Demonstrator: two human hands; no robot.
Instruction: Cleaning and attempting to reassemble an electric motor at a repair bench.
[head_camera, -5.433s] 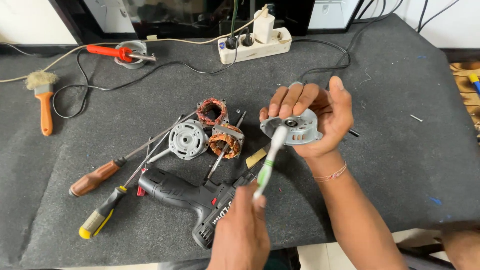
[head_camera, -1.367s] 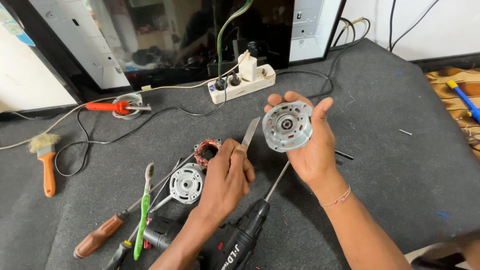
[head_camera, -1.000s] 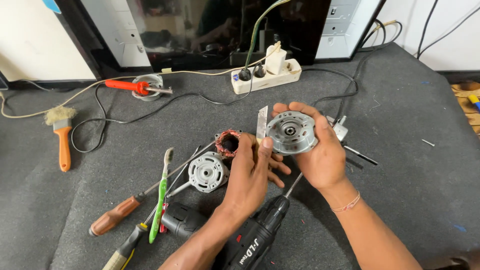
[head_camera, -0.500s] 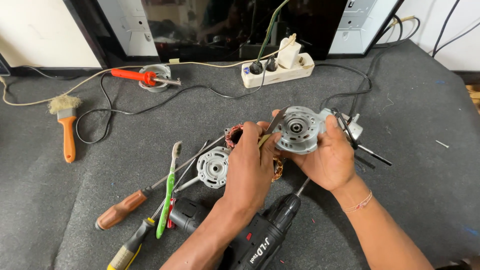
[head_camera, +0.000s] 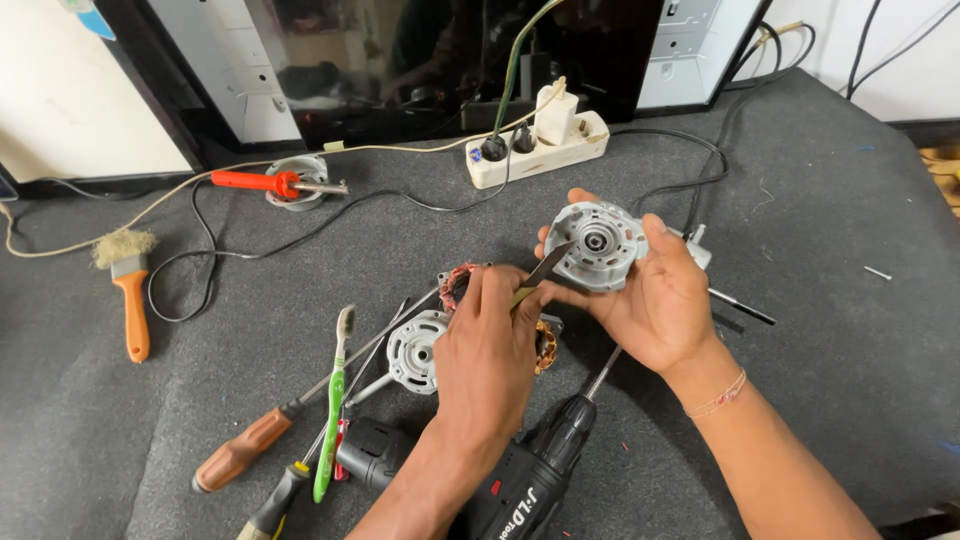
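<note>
Above the mat, right hand (head_camera: 655, 305) cradles motor cover (head_camera: 597, 244); left hand (head_camera: 490, 350) pinches blade (head_camera: 545, 270).

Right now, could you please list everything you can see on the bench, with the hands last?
Motor end cover: one, silver, held up in right hand.
Flat blade: one, metal, in left hand, tip on the cover.
Second end cover: one, silver, on mat.
Copper winding: one, behind left hand.
Cordless drill: one, black, near edge.
Toothbrush: one, green.
Screwdrivers: two, brown and black-yellow.
Paintbrush: one, orange, left.
Soldering iron: one, red.
Power strip: one, cream.
Left hand.
Right hand.
</note>
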